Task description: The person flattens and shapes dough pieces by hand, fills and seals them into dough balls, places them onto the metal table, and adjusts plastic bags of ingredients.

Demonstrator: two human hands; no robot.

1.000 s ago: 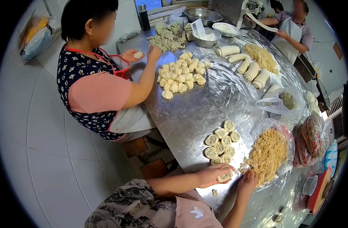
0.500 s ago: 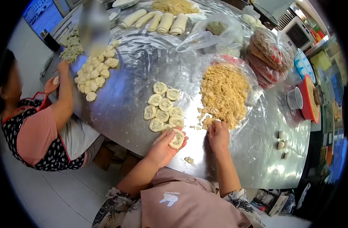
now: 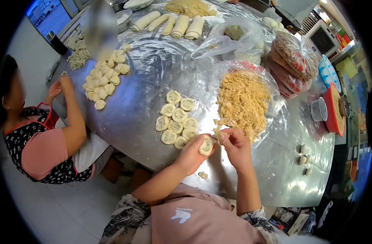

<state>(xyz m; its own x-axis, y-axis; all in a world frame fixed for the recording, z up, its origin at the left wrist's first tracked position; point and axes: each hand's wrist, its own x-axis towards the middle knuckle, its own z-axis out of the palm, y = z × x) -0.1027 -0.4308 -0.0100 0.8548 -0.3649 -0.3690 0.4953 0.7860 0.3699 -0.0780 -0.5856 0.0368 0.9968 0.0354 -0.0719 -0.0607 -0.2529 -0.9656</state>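
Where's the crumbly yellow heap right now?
In the head view, the crumbly yellow heap lies right of centre on the metal table, just beyond the right hand.

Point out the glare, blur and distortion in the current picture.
Head view: fisheye bending, with black corners; head view: white glare on the steel table toward its lower right, bluish sheen toward its left; head view: a smeared oval at upper left, reaching the dough pile; head view: the left hand and right hand look fairly clear.
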